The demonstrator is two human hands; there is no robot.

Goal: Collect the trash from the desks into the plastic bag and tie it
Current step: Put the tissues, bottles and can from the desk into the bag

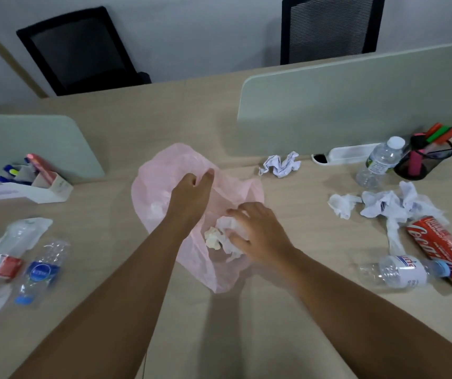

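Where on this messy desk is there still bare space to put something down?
Bare wood lies beyond the pink bag, between the two green dividers, and along the near edge under the forearms. The right side is crowded with crumpled paper and bottles; the left has more bottles.

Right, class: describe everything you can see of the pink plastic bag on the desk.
The pink plastic bag is thin, translucent and crinkled, lying slack on the beige desk between the two arms. Its mouth gapes upward. The left hand holds the far edge up, keeping it open. The right hand grips crumpled white tissue at the opening. A pale wad shows through the film on the left side. The bag is not tied.
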